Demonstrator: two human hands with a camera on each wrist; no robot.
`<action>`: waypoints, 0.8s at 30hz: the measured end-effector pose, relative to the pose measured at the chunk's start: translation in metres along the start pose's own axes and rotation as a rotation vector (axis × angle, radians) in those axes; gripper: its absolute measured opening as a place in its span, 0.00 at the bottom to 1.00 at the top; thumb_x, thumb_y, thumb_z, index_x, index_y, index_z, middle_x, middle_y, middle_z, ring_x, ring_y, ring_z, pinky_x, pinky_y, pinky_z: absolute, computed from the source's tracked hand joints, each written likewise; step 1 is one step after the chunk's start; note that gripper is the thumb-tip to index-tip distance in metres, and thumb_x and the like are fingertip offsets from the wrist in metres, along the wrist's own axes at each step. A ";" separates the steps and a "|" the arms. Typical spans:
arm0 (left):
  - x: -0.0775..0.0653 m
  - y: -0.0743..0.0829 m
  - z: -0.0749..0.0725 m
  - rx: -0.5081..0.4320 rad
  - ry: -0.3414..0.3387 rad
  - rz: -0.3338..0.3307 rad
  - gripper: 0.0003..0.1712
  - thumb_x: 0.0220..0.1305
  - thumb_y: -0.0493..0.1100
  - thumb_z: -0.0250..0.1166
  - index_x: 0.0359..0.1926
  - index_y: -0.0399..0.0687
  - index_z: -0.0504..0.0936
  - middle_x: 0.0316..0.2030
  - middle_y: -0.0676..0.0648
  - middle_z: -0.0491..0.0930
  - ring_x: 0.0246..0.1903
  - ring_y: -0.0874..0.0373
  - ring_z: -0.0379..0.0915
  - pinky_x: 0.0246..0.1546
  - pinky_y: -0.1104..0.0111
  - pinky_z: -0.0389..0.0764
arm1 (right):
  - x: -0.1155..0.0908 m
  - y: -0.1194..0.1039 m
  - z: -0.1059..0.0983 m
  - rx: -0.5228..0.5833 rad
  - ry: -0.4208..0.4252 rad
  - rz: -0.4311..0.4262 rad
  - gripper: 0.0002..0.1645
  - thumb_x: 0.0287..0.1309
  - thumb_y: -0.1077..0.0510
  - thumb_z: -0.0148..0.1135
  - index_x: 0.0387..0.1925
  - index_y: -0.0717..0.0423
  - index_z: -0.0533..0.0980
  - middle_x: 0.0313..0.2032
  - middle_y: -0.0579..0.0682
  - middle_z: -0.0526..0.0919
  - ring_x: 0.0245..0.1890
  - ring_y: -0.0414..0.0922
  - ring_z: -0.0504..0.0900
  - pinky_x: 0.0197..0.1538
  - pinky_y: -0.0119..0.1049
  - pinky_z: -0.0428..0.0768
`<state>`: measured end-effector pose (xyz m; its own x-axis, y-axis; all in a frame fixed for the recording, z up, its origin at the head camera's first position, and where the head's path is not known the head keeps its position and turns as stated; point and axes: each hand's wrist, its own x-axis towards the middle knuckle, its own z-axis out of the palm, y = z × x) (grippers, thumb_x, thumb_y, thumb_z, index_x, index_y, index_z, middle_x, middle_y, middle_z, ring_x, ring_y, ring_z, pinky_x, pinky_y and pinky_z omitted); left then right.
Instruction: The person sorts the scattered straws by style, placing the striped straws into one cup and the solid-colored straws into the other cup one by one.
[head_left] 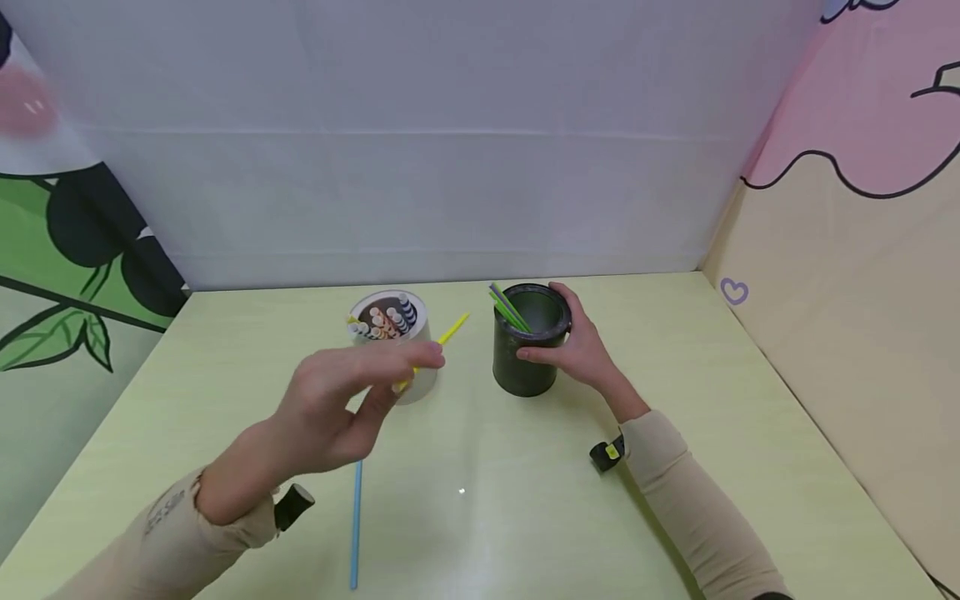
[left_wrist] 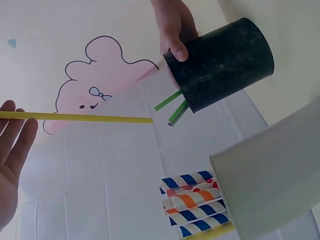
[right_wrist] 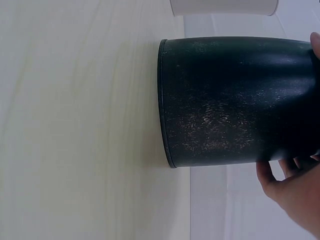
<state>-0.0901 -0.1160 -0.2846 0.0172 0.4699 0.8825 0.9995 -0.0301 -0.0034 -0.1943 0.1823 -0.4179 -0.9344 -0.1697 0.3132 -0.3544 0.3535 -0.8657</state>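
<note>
A yellow straw (head_left: 453, 330) is pinched between the thumb and fingers of my left hand (head_left: 330, 408), held slantwise above the table. In the left wrist view, that straw (left_wrist: 90, 117) points toward the mouth of a dark green-black can (left_wrist: 225, 62), its tip apart from it. My right hand (head_left: 576, 350) grips this upright can (head_left: 517, 371), with the thumb at the near side and fingers behind the rim. A few thin green and purplish straws (head_left: 510, 310) lean out over the can's left rim. The right wrist view shows the can's scuffed wall (right_wrist: 220, 105).
Left of the can stands a white container (head_left: 426, 387) with several striped and dotted paper straws (head_left: 386, 319) in it, partly behind my left hand. A blue straw (head_left: 356, 525) lies on the pale table (head_left: 465, 450) at the near left. A grey-white backdrop (head_left: 450, 200) rises behind.
</note>
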 end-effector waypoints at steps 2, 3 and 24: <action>0.006 -0.004 0.001 -0.047 0.034 -0.045 0.11 0.67 0.30 0.48 0.42 0.28 0.76 0.41 0.43 0.84 0.43 0.58 0.81 0.40 0.73 0.78 | 0.000 0.000 -0.001 0.003 0.003 -0.003 0.63 0.37 0.55 0.81 0.71 0.45 0.52 0.64 0.52 0.66 0.62 0.51 0.67 0.64 0.54 0.65; 0.009 -0.007 0.001 -0.074 0.049 -0.063 0.11 0.67 0.31 0.49 0.42 0.27 0.76 0.41 0.43 0.84 0.43 0.57 0.81 0.41 0.74 0.77 | 0.000 0.000 -0.002 0.004 0.003 -0.005 0.63 0.37 0.55 0.81 0.71 0.46 0.52 0.64 0.52 0.66 0.62 0.51 0.67 0.64 0.54 0.65; 0.031 -0.060 0.033 -0.215 0.040 -0.488 0.07 0.66 0.27 0.53 0.44 0.34 0.68 0.39 0.41 0.84 0.35 0.58 0.81 0.31 0.65 0.82 | -0.002 -0.013 -0.001 0.029 -0.022 0.033 0.63 0.40 0.61 0.79 0.72 0.52 0.49 0.65 0.56 0.64 0.62 0.54 0.67 0.64 0.53 0.64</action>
<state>-0.1485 -0.0701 -0.2725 -0.4538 0.4409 0.7744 0.8632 0.0019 0.5048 -0.1879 0.1793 -0.4069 -0.9445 -0.1789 0.2755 -0.3216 0.3326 -0.8865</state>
